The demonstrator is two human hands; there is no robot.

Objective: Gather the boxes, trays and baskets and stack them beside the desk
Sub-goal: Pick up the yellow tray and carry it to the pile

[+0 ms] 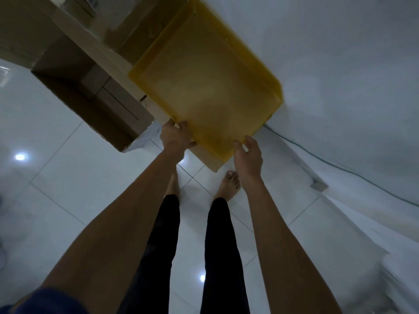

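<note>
Midway I'd guess: left hand (175, 138) and right hand (248, 152) each grip the near edge of the yellow plastic tray (208, 82) at 12 o'clock, on or just above the cardboard boxes (95, 103), not let go yet.

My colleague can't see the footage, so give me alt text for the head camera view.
Seen from above, a person's left hand and right hand grip the near edge of a translucent yellow tray over cardboard boxes beside a white wall. Bare feet stand on a glossy white tiled floor.
</note>
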